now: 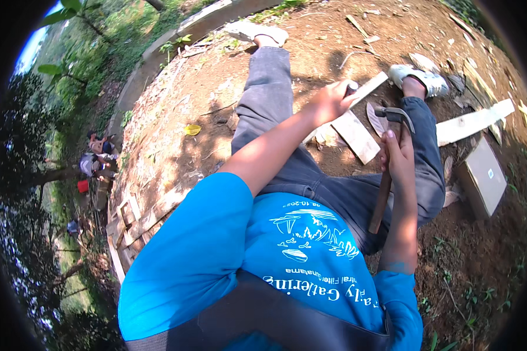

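Observation:
My right hand (pixel 397 157) is closed round the wooden handle of a claw hammer (pixel 382 202), just below its metal head, with the handle's end pointing down toward my lap. My left hand (pixel 329 104) is a fist over a narrow pale wooden strip (pixel 370 88). From that fist juts a small dark rounded end; the rest of this object is hidden by the fingers, so its kind cannot be made out. Beneath the strip, between my legs, lies a short flat board (pixel 356 138). A dry brown leaf (pixel 376 119) is beside the hammer head.
A long pale board (pixel 473 124) lies right of my right leg, near a box-shaped block (pixel 485 176). Wood scraps litter the dirt. Slatted wood (pixel 129 219) stands at left. Beyond the concrete edge (pixel 152 55), people (pixel 96 159) are near a red container (pixel 83 186).

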{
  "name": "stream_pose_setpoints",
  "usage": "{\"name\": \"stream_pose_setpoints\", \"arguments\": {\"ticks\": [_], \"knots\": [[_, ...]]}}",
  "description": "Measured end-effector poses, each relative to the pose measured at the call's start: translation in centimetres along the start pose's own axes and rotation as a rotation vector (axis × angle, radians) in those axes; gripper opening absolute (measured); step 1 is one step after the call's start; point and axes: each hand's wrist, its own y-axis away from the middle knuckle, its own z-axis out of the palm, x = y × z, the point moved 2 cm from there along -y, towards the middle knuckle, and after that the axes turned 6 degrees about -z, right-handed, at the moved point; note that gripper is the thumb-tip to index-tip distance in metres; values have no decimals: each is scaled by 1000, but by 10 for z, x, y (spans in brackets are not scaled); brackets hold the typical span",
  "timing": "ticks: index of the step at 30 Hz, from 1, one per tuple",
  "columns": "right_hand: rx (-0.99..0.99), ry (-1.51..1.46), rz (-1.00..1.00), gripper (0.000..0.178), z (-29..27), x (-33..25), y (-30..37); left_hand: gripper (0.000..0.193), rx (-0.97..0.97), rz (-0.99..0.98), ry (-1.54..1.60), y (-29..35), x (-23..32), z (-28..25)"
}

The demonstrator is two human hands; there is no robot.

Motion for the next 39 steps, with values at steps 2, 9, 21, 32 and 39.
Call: {"name": "stream_pose_setpoints", "arguments": {"ticks": [2,9,21,32,39], "knots": [[5,146,-16,26,-6,-4,-7,34,-31,47,-12,-6,4,13],[-12,320,-356,20,28,-94,-40,45,-119,16,25,0,7,13],[-28,483,-376,26,30,-105,-58,37,-22,82,46,-8,6,22],[66,478,-504,21,45,-123,-58,42,-82,63,-15,-15,-2,22],[-23,542,-287,22,-14,-67,-92,42,-112,62,77,-10,9,18]]}}
